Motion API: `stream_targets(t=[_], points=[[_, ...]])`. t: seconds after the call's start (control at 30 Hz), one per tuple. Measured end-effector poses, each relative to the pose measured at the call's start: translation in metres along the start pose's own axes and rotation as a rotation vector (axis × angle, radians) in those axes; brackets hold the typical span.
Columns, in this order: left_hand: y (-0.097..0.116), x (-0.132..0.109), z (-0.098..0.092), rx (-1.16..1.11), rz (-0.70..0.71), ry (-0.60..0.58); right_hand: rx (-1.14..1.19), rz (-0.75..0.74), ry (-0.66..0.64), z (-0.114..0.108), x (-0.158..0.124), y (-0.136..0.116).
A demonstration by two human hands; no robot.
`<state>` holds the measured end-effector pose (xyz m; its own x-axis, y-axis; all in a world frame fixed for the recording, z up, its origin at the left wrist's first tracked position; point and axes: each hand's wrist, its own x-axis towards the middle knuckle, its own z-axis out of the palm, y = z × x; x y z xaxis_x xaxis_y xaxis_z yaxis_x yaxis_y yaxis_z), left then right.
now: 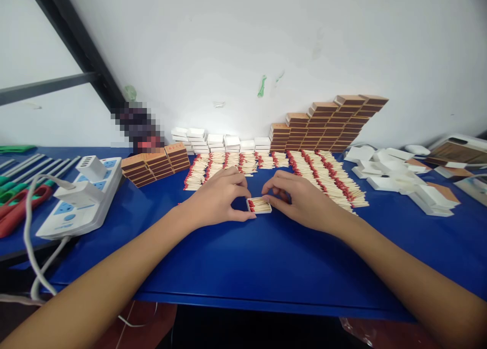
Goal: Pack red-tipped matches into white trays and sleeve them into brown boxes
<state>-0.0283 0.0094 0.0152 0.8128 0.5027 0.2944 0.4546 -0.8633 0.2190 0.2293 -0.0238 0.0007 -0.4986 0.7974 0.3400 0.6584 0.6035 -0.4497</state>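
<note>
A small white matchbox tray (259, 211) lies on the blue table, with red-headed matches (259, 204) inside, their heads toward the left. My left hand (220, 196) holds the tray's left end between thumb and fingers. At the tray's right end, my right hand (299, 197) is curled, its thumb and index fingertip close together over the match ends. Whether a match is pinched there is too small to tell. Behind both hands, loose matches (323, 174) are spread in rows.
Stacked matchboxes (327, 128) stand against the wall, with a lower stack (155, 164) at left. White trays (216, 142) are piled behind the matches; more trays (395, 171) lie scattered at right. A power strip (81, 202) and red-handled scissors (23, 207) are at left.
</note>
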Motion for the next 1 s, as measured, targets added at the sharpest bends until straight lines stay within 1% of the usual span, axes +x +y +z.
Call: stream_targets(t=[0.13, 0.23, 0.33, 0.5, 0.7, 0.83, 1.0], points=[[0.000, 0.000, 0.000, -0.008, -0.007, -0.003, 0.052, -0.019, 0.011, -0.001, -0.002, -0.005], [0.000, 0.000, 0.000, -0.005, -0.006, -0.013, 0.096, -0.057, -0.041, 0.000, -0.003, -0.009], [-0.001, 0.000, 0.001, 0.001, -0.005, -0.017, 0.079, -0.060, -0.068, 0.003, -0.003, -0.010], [-0.001, 0.001, 0.002, 0.006, 0.002, -0.005, -0.033, 0.025, -0.006, 0.009, -0.001, -0.007], [0.000, 0.000, 0.002, 0.008, -0.005, -0.010, -0.120, 0.049, 0.014, 0.013, -0.002, -0.006], [0.000, 0.001, 0.001, 0.006, -0.011, -0.022, -0.122, 0.043, 0.021, 0.012, -0.002, -0.007], [0.000, 0.001, 0.001, -0.001, -0.014, -0.022, -0.070, 0.041, 0.024, 0.011, -0.002, -0.010]])
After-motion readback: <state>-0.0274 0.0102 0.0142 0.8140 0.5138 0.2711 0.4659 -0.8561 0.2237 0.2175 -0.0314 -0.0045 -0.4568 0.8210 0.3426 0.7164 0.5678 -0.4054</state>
